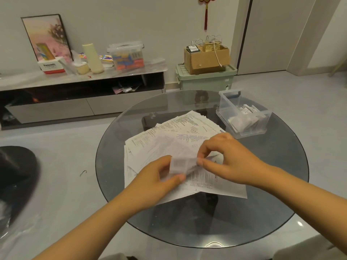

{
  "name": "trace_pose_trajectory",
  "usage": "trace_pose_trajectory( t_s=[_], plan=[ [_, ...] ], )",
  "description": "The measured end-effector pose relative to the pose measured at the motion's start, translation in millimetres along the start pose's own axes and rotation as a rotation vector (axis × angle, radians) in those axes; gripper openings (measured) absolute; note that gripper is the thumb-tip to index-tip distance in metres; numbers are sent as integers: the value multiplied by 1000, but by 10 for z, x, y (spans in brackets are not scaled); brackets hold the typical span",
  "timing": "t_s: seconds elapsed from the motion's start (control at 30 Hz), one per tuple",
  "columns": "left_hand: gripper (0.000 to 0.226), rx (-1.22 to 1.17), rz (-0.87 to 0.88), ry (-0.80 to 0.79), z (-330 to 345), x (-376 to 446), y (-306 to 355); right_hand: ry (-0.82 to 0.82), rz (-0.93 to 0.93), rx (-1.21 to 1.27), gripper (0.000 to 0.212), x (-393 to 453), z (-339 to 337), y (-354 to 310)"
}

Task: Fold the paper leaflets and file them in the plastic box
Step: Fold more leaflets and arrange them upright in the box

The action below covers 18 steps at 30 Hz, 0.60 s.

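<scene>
1. Over the near half of the paper pile point(169, 145), both hands meet on one small leaflet point(180, 166), held just above the sheets.
2. Left hand point(159, 177) grips the leaflet's lower left side, thumb curled across the front edge, other fingers tucked behind it so you can't really see them.
3. Right hand point(223, 156) pinches the leaflet's right edge between thumb and forefinger, a tight narrow pinch, rest of the fingers loosely curled above.
4. That leaflet is blurry, looks partly folded, but can't tell how many layers.
5. Pile itself is a messy fan of printed sheets lying flat on the round glass table point(262, 212), roughly in the middle of it.
6. Clear box point(242, 132) sits right of the pile and a bit farther away, near the table's far right edge, not touching the sheets. It's open on top, with several small folded leaflets point(244, 117) already inside.
7. Way behind the pile, against the wall, there's a low cabinet point(84, 76) with a lidded tub point(127, 55), a cream bottle point(93, 57) and a framed picture point(47, 36) on it.
8. Also beyond the pile, on the floor: a green bin point(204, 77) with a cardboard carton point(206, 59) on top.
</scene>
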State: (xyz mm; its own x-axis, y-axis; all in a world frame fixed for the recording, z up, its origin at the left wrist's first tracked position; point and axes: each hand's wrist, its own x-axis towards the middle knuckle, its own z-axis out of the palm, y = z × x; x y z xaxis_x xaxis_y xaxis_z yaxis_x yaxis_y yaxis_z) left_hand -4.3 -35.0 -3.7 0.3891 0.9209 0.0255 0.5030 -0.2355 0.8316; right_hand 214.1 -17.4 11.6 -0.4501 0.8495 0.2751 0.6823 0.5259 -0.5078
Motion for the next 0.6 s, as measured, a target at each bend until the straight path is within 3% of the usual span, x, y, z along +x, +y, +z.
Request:
trace_pose_trajectory(
  t_s=[0.17, 0.27, 0.43, 0.6],
  plan=[
    [38, -566, -136, -43, -75, -27, -2, 230, 14, 77, 15, 75, -68, -102],
    [31, -774, -264, 56, -67, -18, 6, 157, 110, 76, 41, 101, -39, -43],
    [27, -369, -327, 331, -55, 26, -160, 4, 192, 74, 65, 123, 120, -37],
    [81, 95, -212, 282, -16, 14, -156, -150, 191, -58, 66, 91, 248, -6]
  ],
)
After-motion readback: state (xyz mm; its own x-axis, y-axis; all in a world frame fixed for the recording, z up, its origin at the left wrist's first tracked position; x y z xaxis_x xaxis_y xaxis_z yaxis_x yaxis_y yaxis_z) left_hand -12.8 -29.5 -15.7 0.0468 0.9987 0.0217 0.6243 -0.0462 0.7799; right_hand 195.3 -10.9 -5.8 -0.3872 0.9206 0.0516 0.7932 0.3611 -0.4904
